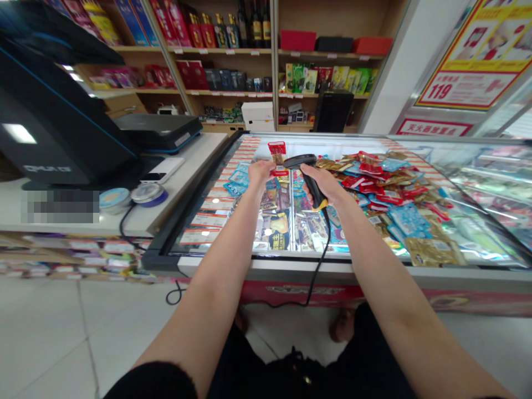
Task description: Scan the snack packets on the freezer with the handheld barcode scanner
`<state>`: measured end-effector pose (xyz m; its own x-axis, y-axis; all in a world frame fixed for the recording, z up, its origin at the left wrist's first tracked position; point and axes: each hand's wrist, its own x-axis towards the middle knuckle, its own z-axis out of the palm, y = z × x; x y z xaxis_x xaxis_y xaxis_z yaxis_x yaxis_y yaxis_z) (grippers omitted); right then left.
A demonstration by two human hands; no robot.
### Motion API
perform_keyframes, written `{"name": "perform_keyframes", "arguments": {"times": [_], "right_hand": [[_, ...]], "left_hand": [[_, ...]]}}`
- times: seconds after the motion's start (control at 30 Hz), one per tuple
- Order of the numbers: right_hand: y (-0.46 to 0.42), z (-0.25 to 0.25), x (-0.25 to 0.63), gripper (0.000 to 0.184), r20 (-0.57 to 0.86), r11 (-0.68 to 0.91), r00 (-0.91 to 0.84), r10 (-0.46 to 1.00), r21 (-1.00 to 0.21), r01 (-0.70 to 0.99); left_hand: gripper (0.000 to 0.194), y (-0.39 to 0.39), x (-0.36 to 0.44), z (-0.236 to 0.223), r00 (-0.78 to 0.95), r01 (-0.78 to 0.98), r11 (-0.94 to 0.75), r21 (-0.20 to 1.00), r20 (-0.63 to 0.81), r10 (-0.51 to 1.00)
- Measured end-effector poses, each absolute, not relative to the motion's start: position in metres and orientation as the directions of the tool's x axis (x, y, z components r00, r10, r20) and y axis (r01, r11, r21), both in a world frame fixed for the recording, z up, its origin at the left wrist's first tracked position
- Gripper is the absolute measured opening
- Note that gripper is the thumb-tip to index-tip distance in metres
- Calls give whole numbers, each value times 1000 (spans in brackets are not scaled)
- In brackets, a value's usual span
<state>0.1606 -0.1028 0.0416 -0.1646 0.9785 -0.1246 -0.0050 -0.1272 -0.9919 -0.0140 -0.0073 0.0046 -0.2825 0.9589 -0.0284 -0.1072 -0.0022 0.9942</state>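
**Two hands up over the glass: a black barcode scanner (306, 177) right beside a red-topped packet (276, 152)**

And here's the left hand (261, 172), fingers closed in a pinch, apparently holding that slim packet upright by its lower end; its printing is too small to read. The right hand (323, 185) is wrapped firmly around the scanner's ribbed plastic grip, nose tilted toward the packet. A yellow collar (320, 205) marks the base of the handle, and a coiled black cable (317, 277) drops down over the front of the chest freezer (163, 249).

Under the black-framed glass lies a glossy heap of foil sachets (386, 188) in red, gold and blue, with paper price strips (203, 220) along the near edge. To the left, on a white counter (187, 158), sit a white power bank (168, 168) and a black monitor (50, 130). Up on the right, a red-and-yellow poster (469, 75) shows a bold "119", and wooden shelves (274, 50) carry dark bottles (253, 23) and red boxes (298, 40).
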Motion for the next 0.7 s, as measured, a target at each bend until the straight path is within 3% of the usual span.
{"name": "perform_keyframes", "arguments": {"times": [0.2, 0.4, 0.7], "right_hand": [[-101, 40, 161, 36, -124, -129, -137, 983, -991, -31], [-93, 45, 176, 35, -140, -138, 6, 990, -981, -135], [-102, 68, 259, 38, 0, 65, 261, 965, -969, -240]], "left_hand": [[7, -3, -14, 1, -289, -75, 6, 997, -27, 957], [10, -9, -3, 2, -246, -87, 35, 996, -55, 968], [10, -10, 66, 36, 37, -172, 114, 978, -109, 993]]}}
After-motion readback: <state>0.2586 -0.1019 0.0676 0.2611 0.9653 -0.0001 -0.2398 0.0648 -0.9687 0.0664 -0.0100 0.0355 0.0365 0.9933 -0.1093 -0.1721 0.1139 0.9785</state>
